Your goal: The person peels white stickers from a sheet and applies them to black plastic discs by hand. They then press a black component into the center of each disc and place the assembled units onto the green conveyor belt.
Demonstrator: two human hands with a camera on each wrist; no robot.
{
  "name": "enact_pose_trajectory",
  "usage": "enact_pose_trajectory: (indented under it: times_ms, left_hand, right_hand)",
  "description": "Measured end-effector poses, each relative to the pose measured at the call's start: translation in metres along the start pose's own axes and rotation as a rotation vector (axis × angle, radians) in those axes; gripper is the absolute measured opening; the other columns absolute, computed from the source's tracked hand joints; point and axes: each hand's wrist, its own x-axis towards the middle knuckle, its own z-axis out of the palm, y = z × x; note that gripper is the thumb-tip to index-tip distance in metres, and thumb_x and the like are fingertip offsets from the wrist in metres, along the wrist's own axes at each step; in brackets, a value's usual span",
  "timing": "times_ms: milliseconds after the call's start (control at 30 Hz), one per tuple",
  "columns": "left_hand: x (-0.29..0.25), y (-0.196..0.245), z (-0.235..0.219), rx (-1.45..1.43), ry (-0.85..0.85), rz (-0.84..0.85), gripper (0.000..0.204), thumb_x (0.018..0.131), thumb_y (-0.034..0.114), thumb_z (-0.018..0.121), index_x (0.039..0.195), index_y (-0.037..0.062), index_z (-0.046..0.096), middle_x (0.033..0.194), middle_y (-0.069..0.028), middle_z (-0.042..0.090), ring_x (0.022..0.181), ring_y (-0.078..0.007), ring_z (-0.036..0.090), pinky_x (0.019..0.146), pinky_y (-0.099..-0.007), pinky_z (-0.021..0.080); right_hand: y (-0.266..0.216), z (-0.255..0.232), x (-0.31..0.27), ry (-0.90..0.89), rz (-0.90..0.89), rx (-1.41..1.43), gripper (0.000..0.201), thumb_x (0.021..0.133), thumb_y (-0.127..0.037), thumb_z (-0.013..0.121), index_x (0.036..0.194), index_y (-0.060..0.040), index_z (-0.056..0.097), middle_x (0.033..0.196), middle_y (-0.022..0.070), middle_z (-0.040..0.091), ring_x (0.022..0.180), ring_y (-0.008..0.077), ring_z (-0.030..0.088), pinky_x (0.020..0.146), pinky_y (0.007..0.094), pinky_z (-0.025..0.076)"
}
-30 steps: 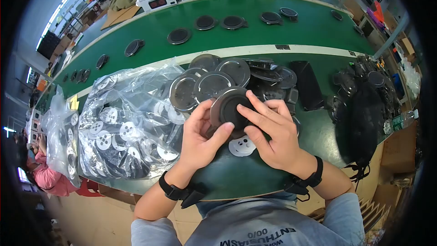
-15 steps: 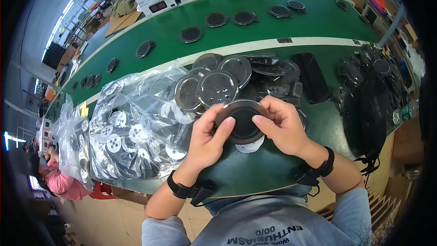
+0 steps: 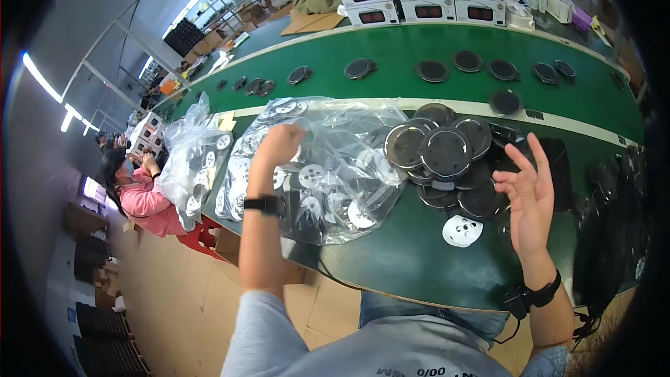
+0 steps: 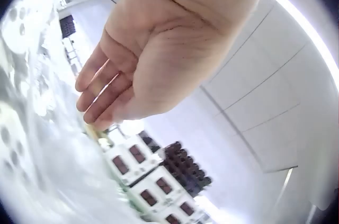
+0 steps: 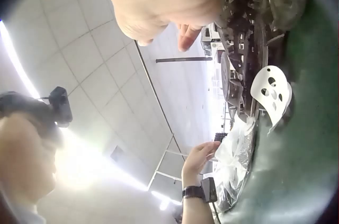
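Clear plastic is what our left hand (image 3: 281,141) hangs over: it is raised above the bag of white discs (image 3: 317,174), fingers loosely bent and holding nothing, as the left wrist view shows with the palm bare and the film of the bag just below the fingertips. The bag lies directly under and slightly toward us from that hand, spread wide across the green bench (image 3: 419,251), so our left hand is plainly the nearer one to it. Our right hand (image 3: 530,192) is lifted, fingers spread and empty, above the pile of black round plates (image 3: 447,153), which lies just to its left. A single white disc (image 3: 462,230) rests on the bench near us, between the bag and our right wrist, closer to the right hand.
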Motion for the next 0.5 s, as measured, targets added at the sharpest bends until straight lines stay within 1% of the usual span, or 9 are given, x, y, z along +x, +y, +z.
enact_pose_trajectory:
  times_ms: [33, 67, 133, 233, 300, 367, 400, 433, 500]
  left_hand:
    - [0.008, -0.023, 0.007, 0.079, -0.089, 0.024, 0.021, 0.086, 0.014, 0.064, 0.102, 0.0027, 0.073, 0.092, -0.0191, 0.072, 0.089, -0.0367, 0.069, 0.081, -0.0412, 0.054]
    - [0.011, -0.036, 0.009, 0.117, -0.133, 0.003, 0.021, 0.085, 0.014, 0.065, 0.101, 0.0036, 0.073, 0.093, -0.0186, 0.072, 0.089, -0.0364, 0.069, 0.081, -0.0414, 0.054]
    - [0.014, -0.050, 0.010, 0.194, -0.228, -0.036, 0.021, 0.082, 0.013, 0.068, 0.100, 0.0054, 0.074, 0.095, -0.0174, 0.073, 0.090, -0.0358, 0.069, 0.080, -0.0418, 0.054]
    - [0.014, -0.033, -0.014, 0.109, -0.310, 0.020, 0.020, 0.078, 0.015, 0.072, 0.095, 0.0066, 0.076, 0.092, -0.0164, 0.073, 0.090, -0.0335, 0.070, 0.079, -0.0396, 0.055]
    - [0.012, -0.018, -0.028, 0.050, -0.186, 0.056, 0.017, 0.076, 0.016, 0.075, 0.089, 0.0054, 0.076, 0.088, -0.0143, 0.074, 0.084, -0.0309, 0.070, 0.079, -0.0387, 0.054]
    - [0.009, 0.001, -0.040, 0.035, -0.032, 0.082, 0.016, 0.076, 0.016, 0.075, 0.087, 0.0041, 0.076, 0.085, -0.0135, 0.074, 0.080, -0.0298, 0.070, 0.078, -0.0381, 0.054]
    - [0.006, 0.010, -0.047, -0.057, 0.018, 0.094, 0.015, 0.077, 0.015, 0.075, 0.086, 0.0028, 0.075, 0.083, -0.0132, 0.073, 0.075, -0.0268, 0.069, 0.074, -0.0355, 0.055]
    - [0.001, 0.022, -0.052, -0.109, 0.069, 0.056, 0.016, 0.078, 0.013, 0.075, 0.087, -0.0005, 0.074, 0.080, -0.0125, 0.073, 0.072, -0.0201, 0.069, 0.069, -0.0313, 0.055]
    - [-0.007, 0.046, -0.056, -0.261, 0.160, -0.008, 0.018, 0.081, 0.010, 0.075, 0.091, -0.0053, 0.072, 0.077, -0.0106, 0.072, 0.070, -0.0139, 0.068, 0.066, -0.0267, 0.054]
  right_hand:
    - [0.002, 0.000, -0.001, -0.004, 0.018, -0.006, 0.067, 0.099, -0.022, 0.062, 0.152, -0.0011, 0.027, 0.137, 0.0235, 0.053, 0.095, 0.0186, 0.067, 0.079, 0.0280, 0.054]
    - [0.004, 0.000, -0.002, -0.007, 0.032, -0.012, 0.067, 0.098, -0.022, 0.063, 0.152, -0.0010, 0.029, 0.136, 0.0230, 0.054, 0.093, 0.0180, 0.067, 0.078, 0.0275, 0.054]
    - [0.006, 0.000, -0.006, -0.040, 0.047, -0.027, 0.066, 0.097, -0.022, 0.064, 0.151, -0.0007, 0.031, 0.133, 0.0220, 0.056, 0.090, 0.0172, 0.067, 0.076, 0.0273, 0.054]
    - [0.012, -0.001, -0.009, -0.094, 0.028, -0.058, 0.065, 0.095, -0.021, 0.067, 0.149, -0.0008, 0.035, 0.131, 0.0200, 0.058, 0.086, 0.0156, 0.066, 0.073, 0.0265, 0.053]
    - [0.010, 0.002, -0.011, -0.086, 0.085, -0.058, 0.064, 0.095, -0.020, 0.067, 0.148, -0.0015, 0.036, 0.131, 0.0187, 0.058, 0.086, 0.0152, 0.066, 0.073, 0.0261, 0.053]
    - [0.005, 0.006, -0.011, -0.072, 0.093, -0.063, 0.056, 0.095, -0.017, 0.066, 0.143, -0.0014, 0.042, 0.124, 0.0154, 0.061, 0.084, 0.0138, 0.066, 0.072, 0.0254, 0.053]
    - [0.004, 0.006, -0.012, -0.068, 0.104, -0.067, 0.052, 0.096, -0.016, 0.066, 0.141, -0.0013, 0.045, 0.121, 0.0138, 0.062, 0.084, 0.0131, 0.065, 0.072, 0.0250, 0.052]
    - [0.005, 0.004, -0.013, -0.090, 0.118, -0.087, 0.046, 0.095, -0.014, 0.065, 0.136, -0.0012, 0.049, 0.115, 0.0118, 0.064, 0.082, 0.0122, 0.065, 0.071, 0.0245, 0.052]
    - [0.008, -0.002, -0.012, -0.122, 0.141, -0.121, 0.035, 0.095, -0.011, 0.063, 0.128, -0.0009, 0.056, 0.103, 0.0079, 0.066, 0.080, 0.0105, 0.064, 0.070, 0.0235, 0.052]
